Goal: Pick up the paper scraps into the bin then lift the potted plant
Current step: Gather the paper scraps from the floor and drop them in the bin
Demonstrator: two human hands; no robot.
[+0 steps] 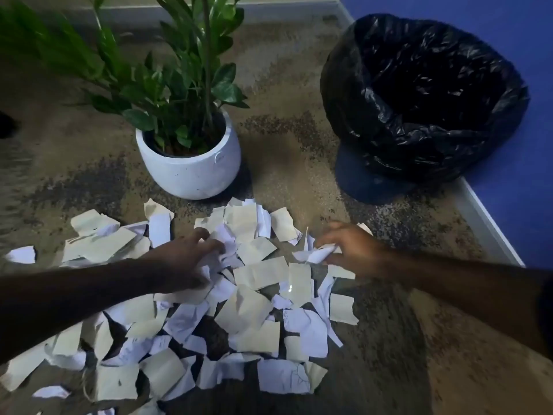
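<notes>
Head view: paper scraps [257, 295] litter the floor [389, 339] at six o'clock. The left hand [182, 262] presses curled fingers into the pile; the right hand [350, 250] pinches a white scrap [317, 254]. The potted plant [190, 157] stands at eleven o'clock, the bin [419, 97] at two.

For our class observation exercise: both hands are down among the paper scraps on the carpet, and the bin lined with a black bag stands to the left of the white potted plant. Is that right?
Not quite. The head view shows the bin to the right of the potted plant, not the left. The rest holds: the left hand and right hand are among the paper scraps on the carpet.
</notes>
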